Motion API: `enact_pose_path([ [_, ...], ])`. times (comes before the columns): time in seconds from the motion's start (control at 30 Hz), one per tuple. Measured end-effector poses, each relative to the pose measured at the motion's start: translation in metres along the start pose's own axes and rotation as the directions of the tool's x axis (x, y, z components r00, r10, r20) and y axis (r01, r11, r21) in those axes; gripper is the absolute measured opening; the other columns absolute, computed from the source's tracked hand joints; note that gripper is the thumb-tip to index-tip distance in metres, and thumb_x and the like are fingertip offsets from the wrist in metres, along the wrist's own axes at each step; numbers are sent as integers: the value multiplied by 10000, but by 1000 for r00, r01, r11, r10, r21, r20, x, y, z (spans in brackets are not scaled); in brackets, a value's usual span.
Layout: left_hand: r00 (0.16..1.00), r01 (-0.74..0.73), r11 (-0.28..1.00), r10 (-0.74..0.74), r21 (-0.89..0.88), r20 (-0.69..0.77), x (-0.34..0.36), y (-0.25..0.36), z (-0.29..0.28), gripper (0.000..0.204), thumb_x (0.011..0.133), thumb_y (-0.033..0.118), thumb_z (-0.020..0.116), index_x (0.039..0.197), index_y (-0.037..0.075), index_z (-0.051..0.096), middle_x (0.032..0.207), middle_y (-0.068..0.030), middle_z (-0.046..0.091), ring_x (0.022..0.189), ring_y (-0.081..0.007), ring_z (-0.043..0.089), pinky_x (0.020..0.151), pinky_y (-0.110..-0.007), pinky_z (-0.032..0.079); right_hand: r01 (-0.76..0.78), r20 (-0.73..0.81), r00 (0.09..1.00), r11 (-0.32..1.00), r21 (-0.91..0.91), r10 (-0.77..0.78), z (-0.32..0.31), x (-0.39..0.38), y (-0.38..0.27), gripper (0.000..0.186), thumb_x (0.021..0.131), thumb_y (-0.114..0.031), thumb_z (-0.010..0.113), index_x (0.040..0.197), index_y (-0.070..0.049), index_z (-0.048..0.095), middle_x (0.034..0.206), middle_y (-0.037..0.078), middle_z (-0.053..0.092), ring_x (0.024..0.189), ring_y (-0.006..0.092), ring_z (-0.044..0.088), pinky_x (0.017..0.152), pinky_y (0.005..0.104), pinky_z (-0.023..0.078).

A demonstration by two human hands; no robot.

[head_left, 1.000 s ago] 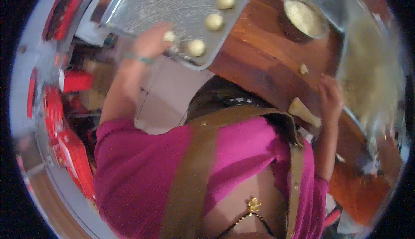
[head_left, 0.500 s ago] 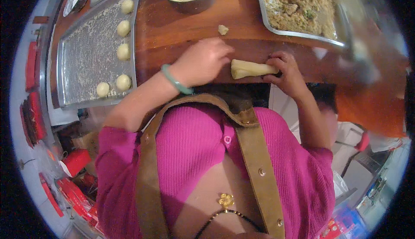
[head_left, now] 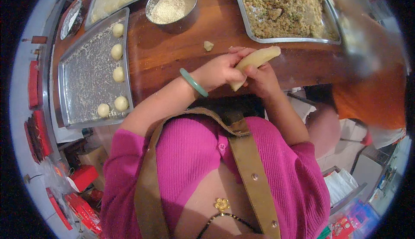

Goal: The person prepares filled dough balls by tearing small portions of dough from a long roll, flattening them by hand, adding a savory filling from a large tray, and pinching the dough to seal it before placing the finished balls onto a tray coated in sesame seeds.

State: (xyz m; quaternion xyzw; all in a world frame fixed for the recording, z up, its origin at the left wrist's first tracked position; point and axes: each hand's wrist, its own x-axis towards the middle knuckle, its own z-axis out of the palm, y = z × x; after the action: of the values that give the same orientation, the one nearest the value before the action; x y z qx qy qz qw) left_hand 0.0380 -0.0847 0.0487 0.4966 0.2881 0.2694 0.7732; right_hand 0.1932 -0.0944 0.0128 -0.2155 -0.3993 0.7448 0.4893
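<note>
Dough point(head_left: 264, 57) sits in curled left hand point(head_left: 219, 71); right hand point(head_left: 264, 81) grips too.

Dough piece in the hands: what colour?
Pale yellow dough piece, no pattern visible; head view shows it.

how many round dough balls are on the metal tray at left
5 dough balls: four in a line along the right side of the tray, and one beside the lowest, to its left. None looks hidden.
</note>
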Motion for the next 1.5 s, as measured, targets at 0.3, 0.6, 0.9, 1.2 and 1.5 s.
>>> enact_pose_path([
  [0.3,998,52,946,-64,-321,-29,6,-11,-4,244,855,199,522,1023,22,527,903,-48,574,740,-121,560,667,-244,471,85,-81,991,975,-207,-104,-3,2,-4,253,782,-152,616,994,-57,515,1013,67,564,875,168,554,708,312,474],
  [0.6,997,-56,691,79,721,2,5,-1,5,287,802,270,558,933,14,554,749,-110,601,661,-214,569,642,-330,460,-240,-296,838,177,-954,-459,-29,19,-45,364,682,-231,717,918,-3,558,805,167,598,741,340,573,663,388,464],
  [0.9,840,-238,756,475,610,-263,4,4,-38,451,727,114,658,1126,28,467,1005,-97,561,958,-191,536,797,-318,446,-120,-197,968,399,-909,-158,5,26,-53,430,607,-156,769,958,-27,558,847,96,614,801,186,582,715,299,465],
  [1.2,866,-141,768,401,625,-299,-38,23,-35,315,769,123,645,1048,30,532,988,-50,562,938,-138,529,804,-273,443,-254,-137,967,836,-487,214,25,36,-31,342,769,-173,644,1057,-20,539,809,47,603,685,118,568,595,254,470],
  [1.5,814,-80,988,140,130,-563,-72,19,-54,249,826,65,530,1074,44,525,932,-91,609,794,-171,606,594,-249,511,-199,-229,973,545,-815,12,18,55,-20,336,778,-142,616,1093,-44,550,853,84,620,680,178,590,639,272,485],
])
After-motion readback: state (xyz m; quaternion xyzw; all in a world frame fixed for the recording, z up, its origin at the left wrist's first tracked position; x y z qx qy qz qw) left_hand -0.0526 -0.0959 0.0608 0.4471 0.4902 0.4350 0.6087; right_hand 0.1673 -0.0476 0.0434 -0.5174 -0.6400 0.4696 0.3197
